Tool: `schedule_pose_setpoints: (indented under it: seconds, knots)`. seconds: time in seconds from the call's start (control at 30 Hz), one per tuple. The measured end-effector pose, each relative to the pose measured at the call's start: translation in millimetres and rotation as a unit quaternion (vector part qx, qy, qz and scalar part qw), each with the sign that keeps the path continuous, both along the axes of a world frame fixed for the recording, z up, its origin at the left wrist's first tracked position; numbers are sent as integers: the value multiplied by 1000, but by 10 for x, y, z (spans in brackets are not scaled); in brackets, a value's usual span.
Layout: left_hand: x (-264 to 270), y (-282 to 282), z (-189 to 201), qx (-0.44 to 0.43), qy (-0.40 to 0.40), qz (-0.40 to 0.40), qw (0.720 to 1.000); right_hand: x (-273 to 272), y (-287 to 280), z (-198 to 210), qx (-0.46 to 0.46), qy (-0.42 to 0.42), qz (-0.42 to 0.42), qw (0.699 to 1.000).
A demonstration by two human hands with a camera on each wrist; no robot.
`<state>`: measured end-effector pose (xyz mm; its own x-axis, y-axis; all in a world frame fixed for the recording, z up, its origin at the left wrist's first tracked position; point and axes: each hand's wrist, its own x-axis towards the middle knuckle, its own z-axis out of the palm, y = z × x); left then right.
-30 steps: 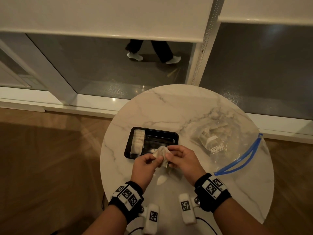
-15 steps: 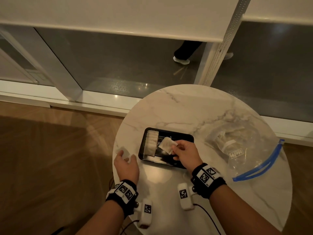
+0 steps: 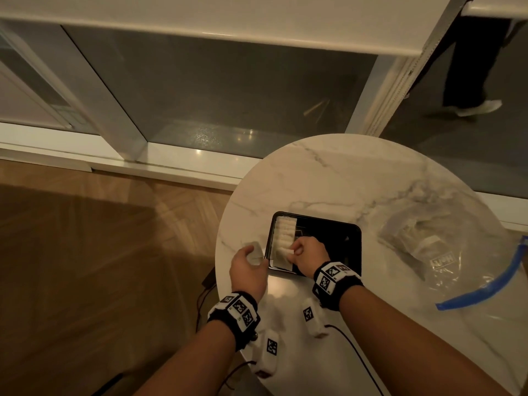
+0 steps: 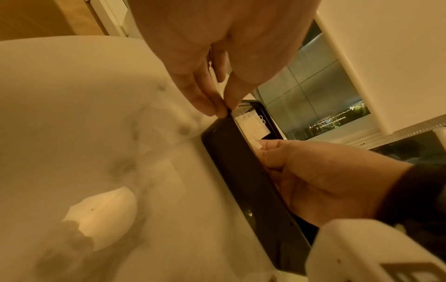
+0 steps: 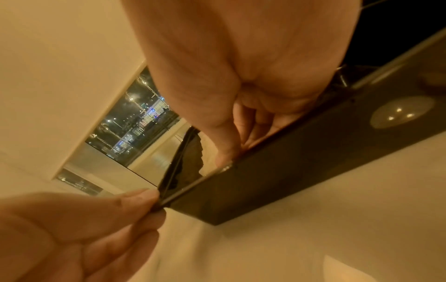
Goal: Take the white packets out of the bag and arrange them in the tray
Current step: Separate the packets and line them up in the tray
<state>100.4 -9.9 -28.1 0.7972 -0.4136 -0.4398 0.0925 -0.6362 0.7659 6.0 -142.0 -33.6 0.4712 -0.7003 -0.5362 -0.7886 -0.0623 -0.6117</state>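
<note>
Step in hand: the right hand (image 3: 307, 254) sets a white packet (image 3: 288, 250) at the near end of the row of packets (image 3: 283, 234) in the black tray (image 3: 340, 228).
Right hand: fingers curled, thumb and fingertips pinching the packet's edge inside the tray's left part; the right wrist view shows the curled fingers (image 5: 251, 129) down behind the tray's near wall (image 5: 301, 162).
Left hand: the left hand (image 3: 248, 265) is at the tray's near-left corner, thumb and fingertips (image 4: 205, 103) pinched on the rim as if to steady it. The head view shows something pale and clear under its fingers on the worktop (image 3: 328, 178); I cannot tell whether it is held or what it is.
Done so far: one row of packets stands overlapped along the tray's left side, and another flat packet (image 3: 281, 262) lies at the near-left end.
Left to do: the rest of the tray is bare and dark. The clear zip bag (image 3: 445, 252) with the blue seal lies well apart to the right and looks to hold more packets, so I judge the task under halfway.
Bag state: mouth toward the near-right edge of the worktop; whether it is open cannot be told.
</note>
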Motion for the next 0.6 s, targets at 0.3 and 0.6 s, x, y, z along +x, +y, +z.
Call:
schedule_pose_setpoints:
  seconds: [0.3, 0.6]
  knots:
    - [32, 41, -52, -1, 24, -10, 1000, 138, 34, -112, -17, 38, -33, 999]
    - [43, 63, -73, -12, 31, -18, 999, 142, 47, -112, -21, 37, -63, 997]
